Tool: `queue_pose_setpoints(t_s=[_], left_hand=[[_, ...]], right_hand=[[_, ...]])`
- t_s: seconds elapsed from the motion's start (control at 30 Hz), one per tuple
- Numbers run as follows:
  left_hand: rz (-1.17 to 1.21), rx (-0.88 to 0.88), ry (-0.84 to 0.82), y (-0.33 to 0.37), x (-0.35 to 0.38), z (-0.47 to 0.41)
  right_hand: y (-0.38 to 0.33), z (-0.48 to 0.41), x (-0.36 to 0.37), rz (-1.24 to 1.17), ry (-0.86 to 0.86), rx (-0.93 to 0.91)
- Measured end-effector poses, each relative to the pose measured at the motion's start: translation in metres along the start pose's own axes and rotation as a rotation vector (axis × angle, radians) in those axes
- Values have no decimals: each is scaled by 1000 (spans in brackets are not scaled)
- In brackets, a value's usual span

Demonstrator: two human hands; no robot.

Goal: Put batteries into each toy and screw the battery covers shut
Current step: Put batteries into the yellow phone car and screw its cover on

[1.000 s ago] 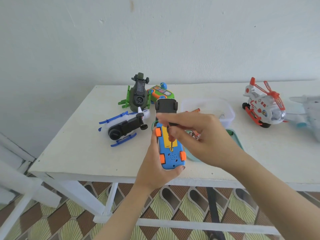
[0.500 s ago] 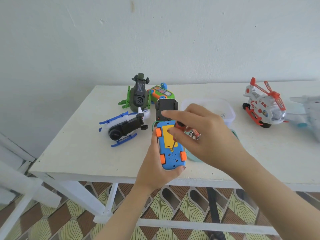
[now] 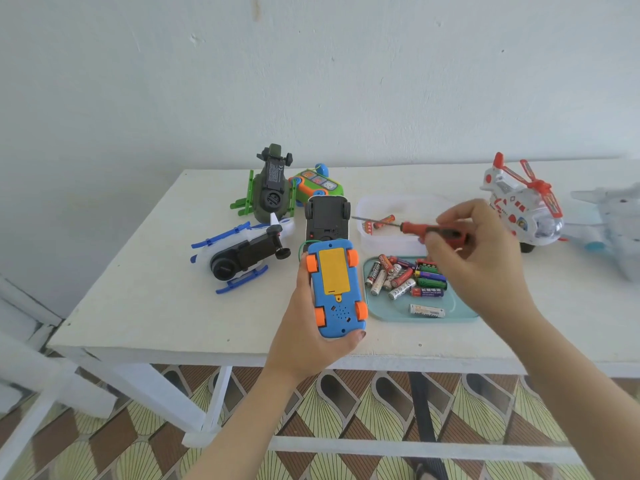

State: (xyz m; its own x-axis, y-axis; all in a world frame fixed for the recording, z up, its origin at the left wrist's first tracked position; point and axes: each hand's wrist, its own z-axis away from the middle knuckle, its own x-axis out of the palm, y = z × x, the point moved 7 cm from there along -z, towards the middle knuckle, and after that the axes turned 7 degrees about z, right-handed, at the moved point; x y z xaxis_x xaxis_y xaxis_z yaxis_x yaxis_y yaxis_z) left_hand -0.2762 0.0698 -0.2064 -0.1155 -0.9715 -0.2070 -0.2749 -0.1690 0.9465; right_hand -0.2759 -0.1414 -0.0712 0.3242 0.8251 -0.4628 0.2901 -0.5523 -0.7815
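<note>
My left hand (image 3: 304, 341) grips a blue toy car (image 3: 335, 289) upside down over the table's front edge; its yellow battery cover (image 3: 333, 269) sits closed in the underside. My right hand (image 3: 481, 258) holds a red-handled screwdriver (image 3: 415, 228) level, off to the right of the car, its tip pointing left over the clear tub (image 3: 388, 233). Several loose batteries (image 3: 405, 277) lie in a teal tray (image 3: 460, 315) under that hand.
On the white table (image 3: 138, 306): a black-bottomed car (image 3: 327, 216) upside down, a green helicopter (image 3: 270, 188), a blue-and-white helicopter (image 3: 239, 254), a green-orange toy (image 3: 315, 183), a red-and-white helicopter (image 3: 519, 202) and a pale plane (image 3: 613, 220) at far right.
My right hand has lifted the screwdriver off the blue car's cover and swung it right, over the tub and tray. The left hand holds the car in the same place.
</note>
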Motion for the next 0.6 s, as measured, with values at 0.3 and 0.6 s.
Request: queue_pose_setpoints(t_s=[0.3, 0.6], left_hand=[[7, -9, 5, 1, -1, 0], [-4, -6, -13, 3, 2, 0]], right_hand=[[71, 29, 27, 404, -144, -35], [95, 25, 31, 599, -159, -174]])
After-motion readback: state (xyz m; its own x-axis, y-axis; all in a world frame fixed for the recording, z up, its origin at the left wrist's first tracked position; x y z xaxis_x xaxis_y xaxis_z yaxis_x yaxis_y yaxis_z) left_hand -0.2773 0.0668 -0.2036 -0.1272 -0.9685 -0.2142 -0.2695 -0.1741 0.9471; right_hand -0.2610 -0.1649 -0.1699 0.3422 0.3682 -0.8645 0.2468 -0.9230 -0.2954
